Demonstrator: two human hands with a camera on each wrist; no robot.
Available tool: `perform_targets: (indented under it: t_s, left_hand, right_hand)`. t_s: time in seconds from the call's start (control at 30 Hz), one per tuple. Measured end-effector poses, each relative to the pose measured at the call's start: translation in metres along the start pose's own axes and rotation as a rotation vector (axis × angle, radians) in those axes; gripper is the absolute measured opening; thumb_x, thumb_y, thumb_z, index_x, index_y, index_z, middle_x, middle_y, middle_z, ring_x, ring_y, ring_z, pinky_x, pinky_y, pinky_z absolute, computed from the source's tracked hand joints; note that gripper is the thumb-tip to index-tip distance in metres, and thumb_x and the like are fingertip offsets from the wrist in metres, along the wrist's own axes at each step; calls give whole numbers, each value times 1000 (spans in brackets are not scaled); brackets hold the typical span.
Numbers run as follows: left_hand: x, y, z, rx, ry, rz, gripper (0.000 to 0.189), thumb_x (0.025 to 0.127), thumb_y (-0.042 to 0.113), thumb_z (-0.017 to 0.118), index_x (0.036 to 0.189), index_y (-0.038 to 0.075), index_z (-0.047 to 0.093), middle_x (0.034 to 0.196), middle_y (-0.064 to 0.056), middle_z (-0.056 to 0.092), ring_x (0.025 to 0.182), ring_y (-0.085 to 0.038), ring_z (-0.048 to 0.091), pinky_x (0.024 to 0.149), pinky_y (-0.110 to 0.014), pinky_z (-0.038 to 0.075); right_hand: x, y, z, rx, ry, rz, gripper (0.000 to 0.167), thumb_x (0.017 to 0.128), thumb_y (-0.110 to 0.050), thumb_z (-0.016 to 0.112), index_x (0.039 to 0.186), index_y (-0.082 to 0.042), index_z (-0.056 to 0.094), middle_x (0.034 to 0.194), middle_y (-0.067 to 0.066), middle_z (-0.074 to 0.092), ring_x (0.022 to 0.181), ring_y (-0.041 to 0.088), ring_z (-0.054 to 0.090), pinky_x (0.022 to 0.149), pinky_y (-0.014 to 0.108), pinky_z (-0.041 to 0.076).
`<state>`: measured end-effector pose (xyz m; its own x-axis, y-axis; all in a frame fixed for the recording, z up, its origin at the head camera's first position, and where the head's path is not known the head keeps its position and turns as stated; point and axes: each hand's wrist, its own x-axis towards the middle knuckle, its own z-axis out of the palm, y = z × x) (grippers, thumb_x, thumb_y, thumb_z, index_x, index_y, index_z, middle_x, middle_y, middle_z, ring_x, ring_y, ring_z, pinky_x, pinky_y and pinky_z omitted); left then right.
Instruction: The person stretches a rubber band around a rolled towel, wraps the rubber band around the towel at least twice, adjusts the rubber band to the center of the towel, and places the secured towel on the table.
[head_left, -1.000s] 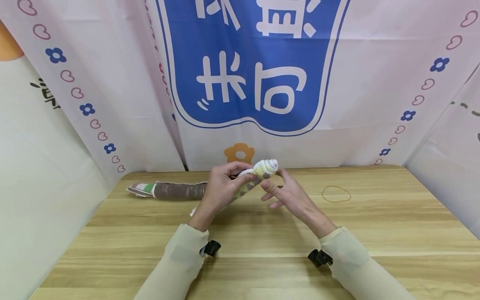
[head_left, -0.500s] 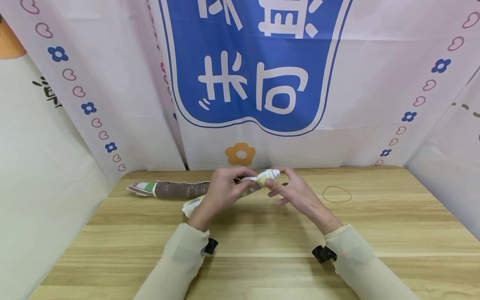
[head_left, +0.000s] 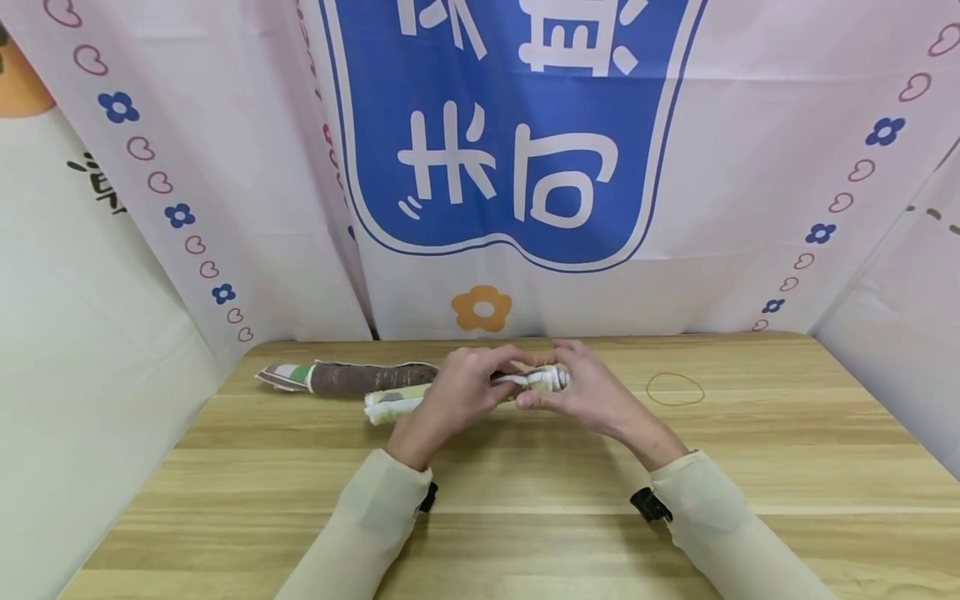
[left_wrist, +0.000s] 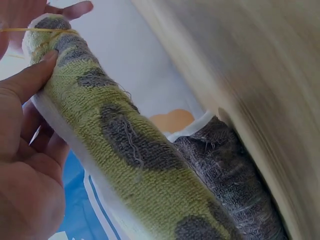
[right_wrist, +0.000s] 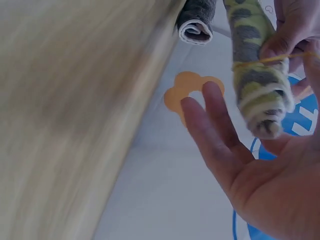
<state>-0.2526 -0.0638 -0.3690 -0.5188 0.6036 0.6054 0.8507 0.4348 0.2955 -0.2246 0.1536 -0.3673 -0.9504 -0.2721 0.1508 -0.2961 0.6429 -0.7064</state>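
Observation:
A rolled towel [head_left: 393, 404], yellow-green with grey spots and a white edge, is in my left hand [head_left: 459, 392]. The left thumb presses its banded end, and the fingers lie behind it in the left wrist view. Around that end of the towel [left_wrist: 135, 145] runs a thin yellow rubber band [right_wrist: 280, 59], stretched out to one side. My right hand [head_left: 600, 400] is at the same end and has the stretched band hooked on a digit. Two other fingers [right_wrist: 220, 130] of that hand are spread clear of the towel. The hooked digit is partly cut off.
Behind the left hand lies a brown rolled towel [head_left: 360, 380] with a green and white end. A loose rubber band [head_left: 675, 405] lies on the wooden table [head_left: 525, 533] to the right. A printed white cloth [head_left: 712, 275] hangs at the table's back edge.
The towel's wound end has dropped from a raised tilt to near level and shifted slightly right. My right hand has moved in round that end, and the left hand has moved slightly right.

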Motion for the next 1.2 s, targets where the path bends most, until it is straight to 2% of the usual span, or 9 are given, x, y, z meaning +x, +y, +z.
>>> perform_targets:
  t_s: [0.13, 0.27, 0.43, 0.57, 0.7, 0.8, 0.87, 1.03, 1.2]
  left_hand:
    - [-1, 2, 2, 1, -32, 34, 40, 89, 1, 85, 125, 15, 76, 107, -3, 80, 86, -14, 77, 74, -30, 61]
    - [-1, 2, 2, 31, -41, 65, 40, 90, 5, 86, 127, 16, 78, 110, -1, 80, 84, -14, 77, 69, -26, 59]
    - [-3, 1, 3, 65, -72, 49, 31, 90, 7, 86, 119, 17, 81, 104, -1, 81, 75, -12, 74, 62, -24, 54]
    - [-6, -3, 6, 80, -71, 31, 21, 89, 6, 87, 106, 16, 81, 96, 1, 80, 71, -10, 71, 62, -23, 54]
    - [-7, -8, 6, 39, -17, 43, 16, 89, 3, 85, 100, 13, 81, 93, 1, 80, 66, -7, 67, 63, -21, 54]
    - [-8, -11, 6, 4, 50, 57, 16, 89, -1, 84, 99, 10, 80, 92, 0, 80, 61, -7, 61, 60, -22, 52]
    - [-8, -13, 6, -8, 92, 65, 17, 88, -3, 84, 99, 10, 80, 93, -2, 80, 63, -8, 62, 61, -22, 52]
    - [-6, -15, 5, -68, 177, 62, 19, 87, -7, 82, 99, 7, 80, 93, -4, 80, 65, -12, 66, 63, -24, 55]
    - [-3, -13, 3, -177, 223, 3, 20, 88, -10, 79, 98, 7, 80, 93, -5, 80, 63, -11, 63, 61, -24, 54]
  right_hand:
    - [-3, -2, 1, -50, -38, 22, 82, 82, -57, 88, 137, -1, 64, 164, 29, 32, 143, 52, 43, 113, 65, 39]
    - [-3, -2, 1, -34, -54, 22, 79, 82, -61, 86, 134, -5, 67, 166, 28, 30, 146, 53, 39, 115, 66, 36]
    - [-3, -2, 1, -73, -62, -14, 72, 81, -59, 88, 129, -9, 70, 166, 29, 28, 142, 55, 43, 111, 67, 41]
    - [-4, -1, 3, -162, -65, -59, 82, 76, -62, 89, 134, -9, 69, 169, 29, 24, 132, 51, 55, 103, 64, 49]
    - [-4, 1, 2, -272, -34, -65, 97, 72, -68, 89, 145, -10, 63, 173, 23, 15, 103, 38, 70, 81, 49, 59]
    - [-2, 4, 1, -324, -10, -59, 104, 70, -71, 88, 152, -14, 58, 175, 22, 8, 81, 28, 68, 62, 37, 54]
    - [-1, 7, -1, -341, -3, -56, 107, 69, -71, 88, 156, -18, 55, 175, 22, 5, 75, 26, 67, 56, 33, 50]
    - [2, 13, -6, -348, 27, -49, 107, 69, -66, 92, 159, -27, 50, 175, 23, 8, 73, 28, 66, 53, 34, 48]
    - [3, 19, -6, -350, 43, -57, 110, 69, -64, 94, 162, -28, 46, 174, 24, 11, 75, 30, 67, 57, 37, 51]
